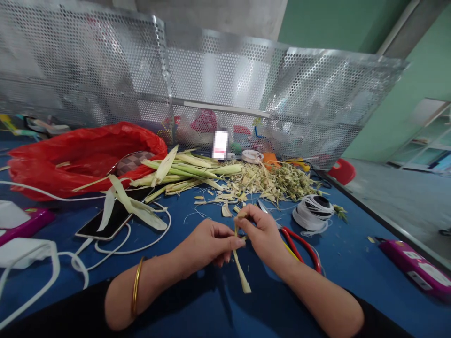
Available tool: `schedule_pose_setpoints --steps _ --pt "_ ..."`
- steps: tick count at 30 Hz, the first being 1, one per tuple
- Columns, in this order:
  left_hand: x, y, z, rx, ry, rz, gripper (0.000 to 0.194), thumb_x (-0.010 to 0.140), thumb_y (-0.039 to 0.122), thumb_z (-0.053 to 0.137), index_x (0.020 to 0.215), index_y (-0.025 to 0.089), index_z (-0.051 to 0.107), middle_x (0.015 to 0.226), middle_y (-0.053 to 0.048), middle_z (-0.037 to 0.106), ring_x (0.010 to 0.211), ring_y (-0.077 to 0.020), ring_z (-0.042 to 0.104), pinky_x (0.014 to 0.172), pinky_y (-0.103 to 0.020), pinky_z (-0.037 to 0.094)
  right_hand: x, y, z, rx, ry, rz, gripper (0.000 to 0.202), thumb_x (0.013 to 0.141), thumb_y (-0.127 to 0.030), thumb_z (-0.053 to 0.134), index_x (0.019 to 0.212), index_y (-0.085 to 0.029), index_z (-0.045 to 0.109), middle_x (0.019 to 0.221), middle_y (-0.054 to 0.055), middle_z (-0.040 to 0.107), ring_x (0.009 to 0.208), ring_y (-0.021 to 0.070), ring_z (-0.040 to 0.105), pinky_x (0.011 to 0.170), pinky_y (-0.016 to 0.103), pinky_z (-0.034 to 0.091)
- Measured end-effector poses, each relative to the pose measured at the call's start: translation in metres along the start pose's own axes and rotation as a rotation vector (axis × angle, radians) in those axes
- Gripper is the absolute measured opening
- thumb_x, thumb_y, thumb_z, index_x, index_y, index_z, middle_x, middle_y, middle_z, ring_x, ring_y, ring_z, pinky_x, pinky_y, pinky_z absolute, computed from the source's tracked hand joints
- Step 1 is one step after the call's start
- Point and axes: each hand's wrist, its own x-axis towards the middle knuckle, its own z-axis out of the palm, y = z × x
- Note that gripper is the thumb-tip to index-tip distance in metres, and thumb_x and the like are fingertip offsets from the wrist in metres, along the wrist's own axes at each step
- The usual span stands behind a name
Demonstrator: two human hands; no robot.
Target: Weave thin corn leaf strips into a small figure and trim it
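A pale strip of plant husk (241, 274) hangs down between my two hands, its wider cut end lowest. My left hand (211, 241) pinches it from the left, thumb against fingers. Slightly higher, my right hand (259, 230) is closed on the upper part of the same strip. Just behind the right hand, red-handled scissors (303, 249) lie on the blue table (352, 277), partly hidden by that hand. A spool of white thread (313, 213) stands to their right. Long green-and-cream husks (190, 170) and a heap of shredded pieces (271, 180) lie beyond my hands.
At the left are a red plastic bag (84, 155), a phone (109, 218) under husk strips and looping white cables (151, 246). A purple power strip (416, 267) lies at the right edge. A perforated metal screen (218, 70) stands along the back.
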Motion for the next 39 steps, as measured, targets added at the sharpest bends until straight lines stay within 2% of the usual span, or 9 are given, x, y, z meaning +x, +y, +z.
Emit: schedule_pose_setpoints --steps 6,10,15,18,22,27,30,34,39 --pt "-0.004 0.002 0.001 0.117 -0.037 0.051 0.034 0.073 0.042 0.064 0.052 0.017 0.054 0.043 0.004 0.049 0.038 -0.0079 0.043 0.042 -0.021 0.031 -0.005 0.001 0.005 -0.054 0.084 -0.02 0.016 0.078 -0.025 0.055 0.064 -0.02 0.05 0.059 -0.004 0.051 0.058 0.0121 0.047 0.056 0.023 0.038" --pt "-0.001 0.0 0.0 0.011 -0.048 -0.032 0.031 0.071 0.046 0.066 0.065 0.015 0.066 0.047 0.002 0.056 0.04 -0.0084 0.046 0.045 -0.021 0.036 -0.002 0.002 0.005 0.003 0.067 -0.017 0.017 0.079 -0.028 0.057 0.064 -0.02 0.053 0.06 -0.003 0.053 0.059 0.0123 0.048 0.059 0.024 0.039" --pt "0.004 -0.002 -0.005 -0.162 0.105 -0.05 0.039 0.07 0.05 0.069 0.078 0.013 0.071 0.056 0.0 0.06 0.044 -0.0071 0.048 0.045 -0.019 0.034 0.006 0.008 -0.003 0.229 0.101 0.108 0.026 0.077 -0.043 0.065 0.082 -0.018 0.061 0.07 -0.001 0.058 0.065 0.0136 0.051 0.064 0.026 0.043" --pt "0.004 0.0 -0.007 -0.207 0.148 -0.057 0.044 0.069 0.056 0.069 0.08 0.013 0.07 0.056 0.001 0.059 0.044 -0.0066 0.047 0.043 -0.018 0.032 0.006 0.012 -0.003 0.346 0.009 0.219 0.032 0.076 -0.049 0.067 0.08 -0.017 0.063 0.062 -0.003 0.053 0.058 0.0113 0.046 0.059 0.025 0.04" --pt "0.003 0.002 -0.005 -0.247 0.099 -0.105 0.05 0.071 0.063 0.062 0.077 0.014 0.067 0.056 0.0 0.061 0.043 -0.007 0.048 0.042 -0.018 0.032 0.002 0.012 0.001 0.464 -0.103 0.269 0.031 0.073 -0.045 0.071 0.067 -0.016 0.061 0.059 -0.003 0.054 0.052 0.0088 0.042 0.054 0.023 0.035" --pt "0.002 0.002 -0.003 -0.241 0.083 -0.142 0.03 0.071 0.045 0.069 0.068 0.015 0.066 0.052 0.002 0.058 0.04 -0.0055 0.046 0.042 -0.017 0.031 0.002 0.012 0.005 0.413 -0.109 0.284 0.033 0.074 -0.046 0.069 0.065 -0.015 0.063 0.052 -0.003 0.054 0.049 0.0085 0.045 0.052 0.023 0.036" --pt "0.002 0.001 -0.002 -0.207 0.07 -0.13 0.022 0.073 0.036 0.067 0.072 0.014 0.069 0.05 0.002 0.057 0.04 -0.0061 0.047 0.043 -0.017 0.032 0.003 0.013 0.006 0.389 -0.04 0.261 0.031 0.072 -0.045 0.07 0.064 -0.015 0.064 0.047 -0.004 0.05 0.047 0.0086 0.044 0.05 0.023 0.035" --pt "0.001 0.002 -0.001 -0.169 0.064 -0.087 0.023 0.074 0.035 0.065 0.064 0.014 0.066 0.049 0.001 0.056 0.042 -0.0068 0.047 0.046 -0.018 0.035 0.004 0.01 0.005 0.396 0.053 0.261 0.029 0.067 -0.043 0.071 0.059 -0.016 0.062 0.046 -0.005 0.047 0.044 0.0079 0.041 0.047 0.023 0.033" --pt "-0.001 0.001 -0.001 -0.137 0.066 -0.044 0.023 0.075 0.034 0.065 0.064 0.013 0.068 0.049 0.001 0.058 0.044 -0.0078 0.05 0.048 -0.019 0.037 0.005 0.008 0.004 0.384 0.077 0.221 0.027 0.068 -0.04 0.069 0.058 -0.016 0.062 0.046 -0.005 0.047 0.043 0.0079 0.041 0.047 0.023 0.033"
